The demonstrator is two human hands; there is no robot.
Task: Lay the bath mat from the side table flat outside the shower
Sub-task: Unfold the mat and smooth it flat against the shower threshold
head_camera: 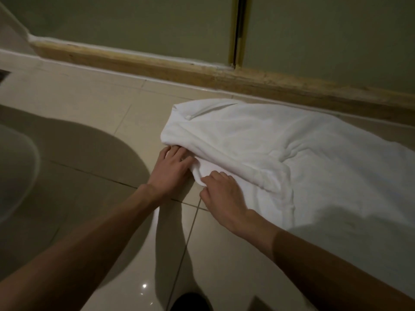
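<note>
Left fingers (177, 153): close together and slid under the mat's rolled left edge. The tips are buried in the cloth, so I can't tell whether they grip it.
Right fingers (216, 176): curled over and pinching a small bunched corner of the mat, thumb side down against the cloth.
Left hand (170, 171): palm down, low over the floor, right at the mat's edge, bare forearm coming in from the lower left.
Right hand (224, 198): just beside the left hand and a touch nearer the camera, knuckles up, forearm coming in from the lower right.
Mat (292, 153): white and thick, down on the floor, running from the hands away to the right alongside the sill. The right part lies fairly flat with soft creases. The left end is folded back on itself in a thick hump, with a narrow hem band showing on top near the far corner.
Floor (101, 108): pale glossy tiles with dark grout lines. Both arms throw shadows across them.
Sill (157, 61): a worn wooden strip along the floor's far side, near the mat's far edge.
Glass (134, 19): greenish panels rising from the sill, with a dark vertical seam (238, 30) between two of them.
Far left: a pale curved shape, blurred, too unclear to name.
</note>
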